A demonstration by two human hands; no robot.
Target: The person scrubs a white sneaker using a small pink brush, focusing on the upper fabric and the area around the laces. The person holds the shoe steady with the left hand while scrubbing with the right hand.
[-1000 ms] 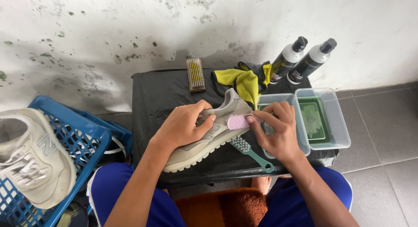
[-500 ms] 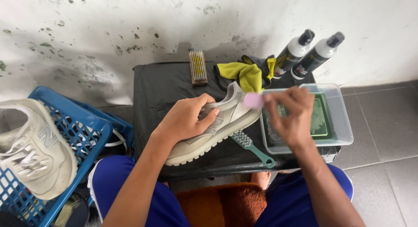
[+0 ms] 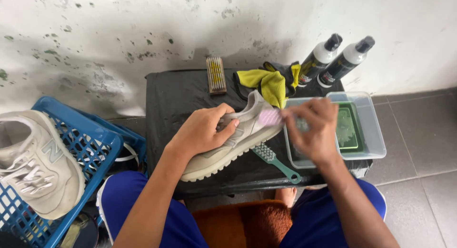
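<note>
A beige sneaker [image 3: 238, 138] lies tilted on a black-covered low table [image 3: 176, 93]. My left hand [image 3: 202, 131] grips it over the laces and tongue. My right hand [image 3: 312, 129] holds a small pink brush [image 3: 270, 117] against the sneaker's heel end. The brush head is blurred. Just below the shoe, a green-handled brush [image 3: 275, 161] rests on the table.
A clear plastic tub [image 3: 373, 133] with a green tray inside stands at the table's right. Two black spray bottles [image 3: 333, 60], a yellow cloth [image 3: 269, 84] and a wooden brush [image 3: 215, 75] sit at the back. A blue crate [image 3: 88, 143] at left carries another sneaker [image 3: 35, 164].
My right hand with the pink brush has moved up and right along the shoe's heel. The left hand stays on the sneaker.
</note>
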